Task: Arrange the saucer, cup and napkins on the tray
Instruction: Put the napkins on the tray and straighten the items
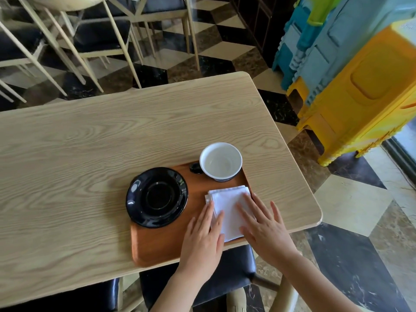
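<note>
Three items on the tray (pixel 162 246), near the table's right front corner | saucer (pixel 157 197) left, cup (pixel 220 161) far right corner, napkins (pixel 229 209) front right | left hand (pixel 202 237) and right hand (pixel 264 230) flat, open, pressing napkins, gripping nothing | likely only squaring napkins left; cup not on saucer.

One worktop (pixel 90 143), and on it one brown tray (pixel 162 244). On the tray: one black saucer (pixel 157 197), one cup (pixel 220 162) with a white inside, and one stack of white napkins (pixel 229 206) — how many sheets are in the stack cannot be told. Two hands are in view — a left hand (pixel 202 239) and a right hand (pixel 265 230). Behind the worktop stand several pale-framed chairs (pixel 94 37), too overlapped to count exactly. One dark-cushioned chair (pixel 225 280) sits below the near edge.
</note>
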{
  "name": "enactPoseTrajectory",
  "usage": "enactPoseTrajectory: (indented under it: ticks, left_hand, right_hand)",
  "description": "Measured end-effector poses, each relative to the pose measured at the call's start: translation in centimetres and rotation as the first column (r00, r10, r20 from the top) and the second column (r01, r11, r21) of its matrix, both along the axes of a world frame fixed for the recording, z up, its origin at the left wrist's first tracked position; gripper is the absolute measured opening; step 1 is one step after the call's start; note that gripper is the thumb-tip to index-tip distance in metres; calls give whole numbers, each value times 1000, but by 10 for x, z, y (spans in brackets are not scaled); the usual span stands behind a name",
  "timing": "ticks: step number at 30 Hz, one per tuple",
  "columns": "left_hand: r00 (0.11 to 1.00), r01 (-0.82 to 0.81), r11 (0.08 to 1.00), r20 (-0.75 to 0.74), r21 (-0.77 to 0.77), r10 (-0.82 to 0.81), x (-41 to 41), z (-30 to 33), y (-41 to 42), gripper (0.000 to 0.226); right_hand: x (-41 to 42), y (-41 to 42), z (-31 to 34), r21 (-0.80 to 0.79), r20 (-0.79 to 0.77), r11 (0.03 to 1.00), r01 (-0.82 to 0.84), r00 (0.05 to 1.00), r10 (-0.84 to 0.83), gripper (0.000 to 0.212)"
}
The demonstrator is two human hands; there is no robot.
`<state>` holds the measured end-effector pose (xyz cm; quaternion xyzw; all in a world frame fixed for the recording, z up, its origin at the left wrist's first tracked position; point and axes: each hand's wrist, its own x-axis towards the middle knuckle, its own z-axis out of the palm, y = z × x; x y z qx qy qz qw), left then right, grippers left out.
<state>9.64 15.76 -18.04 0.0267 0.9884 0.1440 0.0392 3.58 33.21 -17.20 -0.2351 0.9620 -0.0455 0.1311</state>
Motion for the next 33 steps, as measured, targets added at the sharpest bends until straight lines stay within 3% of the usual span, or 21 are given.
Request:
enactPoseTrajectory:
  ticks: [6, 10, 14, 18, 27, 33]
  left_hand:
    - [999, 39, 999, -21, -26, -40, 0, 18, -14, 52]
    - [995, -43, 999, -94, -12, 42, 10, 38, -47, 47]
    - [991, -130, 989, -36, -72, 128, 33, 35, -92, 49]
    - [977, -200, 969, 50, -144, 209, 49, 28, -125, 55]
    - [986, -145, 980, 59, -137, 155, 58, 20, -134, 51]
    - [992, -100, 990, 72, -102, 107, 76, 20, -130, 49]
  right_hand:
    - [8, -31, 16, -51, -61, 997, 62, 996, -65, 66]
    - [8, -70, 27, -135, -134, 985, -111, 987, 93, 42]
    - [9, -104, 27, -164, -195, 953, -254, 956, 221, 44]
    - [9, -121, 20, -84, -138, 951, -299, 948, 286, 46]
    - [9, -119, 18, -85, -149, 940, -330, 937, 316, 45]
    - [25, -105, 17, -165, -176, 923, -346, 932, 318, 43]
